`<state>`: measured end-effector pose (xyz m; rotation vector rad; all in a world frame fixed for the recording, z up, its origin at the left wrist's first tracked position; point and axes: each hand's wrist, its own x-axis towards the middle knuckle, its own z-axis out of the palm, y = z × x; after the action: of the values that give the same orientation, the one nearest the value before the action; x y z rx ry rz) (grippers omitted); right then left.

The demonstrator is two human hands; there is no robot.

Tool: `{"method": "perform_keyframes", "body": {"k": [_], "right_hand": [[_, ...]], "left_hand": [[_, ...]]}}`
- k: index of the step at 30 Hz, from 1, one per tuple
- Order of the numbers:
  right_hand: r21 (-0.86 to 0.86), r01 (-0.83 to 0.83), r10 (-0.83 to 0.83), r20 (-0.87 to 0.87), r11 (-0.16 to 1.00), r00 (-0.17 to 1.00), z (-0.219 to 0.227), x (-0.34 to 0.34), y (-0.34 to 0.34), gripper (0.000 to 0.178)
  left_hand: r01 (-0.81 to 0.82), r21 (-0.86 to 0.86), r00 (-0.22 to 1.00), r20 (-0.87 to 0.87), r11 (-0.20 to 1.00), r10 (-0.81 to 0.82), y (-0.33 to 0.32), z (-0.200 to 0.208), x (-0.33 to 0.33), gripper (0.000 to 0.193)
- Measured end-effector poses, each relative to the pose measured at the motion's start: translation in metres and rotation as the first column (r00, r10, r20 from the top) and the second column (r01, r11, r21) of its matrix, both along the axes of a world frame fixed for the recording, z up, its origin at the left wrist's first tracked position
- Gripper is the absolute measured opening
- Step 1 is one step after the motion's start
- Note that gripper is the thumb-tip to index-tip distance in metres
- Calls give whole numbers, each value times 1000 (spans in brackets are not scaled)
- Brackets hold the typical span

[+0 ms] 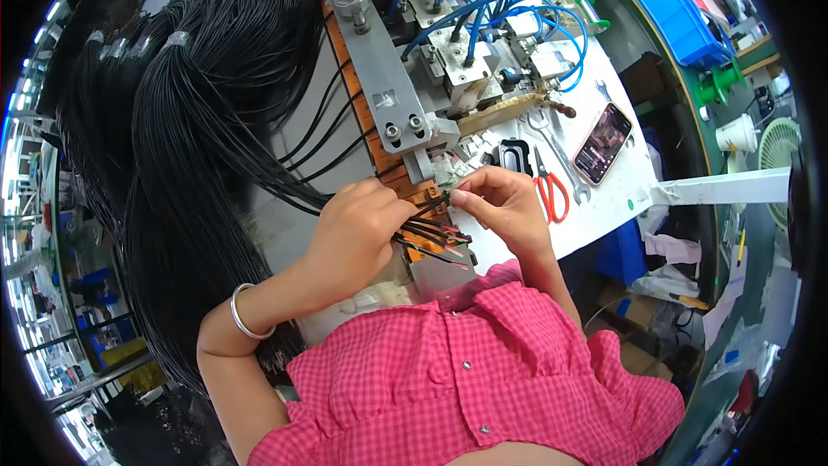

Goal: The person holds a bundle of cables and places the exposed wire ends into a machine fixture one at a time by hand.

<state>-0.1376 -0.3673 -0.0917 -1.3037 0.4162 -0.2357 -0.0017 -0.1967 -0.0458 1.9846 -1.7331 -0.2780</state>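
Observation:
My left hand [358,223] is closed around a bunch of thin black cables [428,229], whose stripped ends with red and pale wires fan out to the right. The thumb and forefinger of my right hand [507,205] are pinched on the end of one black cable, just above that fan. Both hands are over the near end of an orange strip [366,121] with slots. A few single cables [328,155] lie across the strip from the left. Just beyond my hands stands a metal press head [417,164].
A large hank of black cables [172,121] hangs along the left. Machine blocks with blue air hoses [470,30] stand at the back. Red-handled scissors [552,197], a wrench [562,155] and a phone [602,145] lie on the white table [617,203] to the right.

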Motion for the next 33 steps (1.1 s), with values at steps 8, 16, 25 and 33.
{"method": "perform_keyframes", "body": {"k": [8, 16, 25, 33], "right_hand": [[56, -2, 3, -12, 998, 1000, -6, 0, 2, 9], [209, -134, 137, 3, 969, 991, 2, 3, 0, 3], [-44, -18, 16, -61, 999, 998, -11, 4, 1, 10], [160, -181, 200, -111, 970, 973, -17, 11, -4, 14]], "left_hand": [[-96, 47, 995, -7, 994, 96, 0, 3, -2, 30], [-72, 48, 997, -22, 996, 73, -1, 3, -1, 27], [10, 15, 1000, 12, 1000, -10, 0, 2, -2, 30], [-97, -5, 989, 115, 995, 97, 2, 6, 0, 21]]}}
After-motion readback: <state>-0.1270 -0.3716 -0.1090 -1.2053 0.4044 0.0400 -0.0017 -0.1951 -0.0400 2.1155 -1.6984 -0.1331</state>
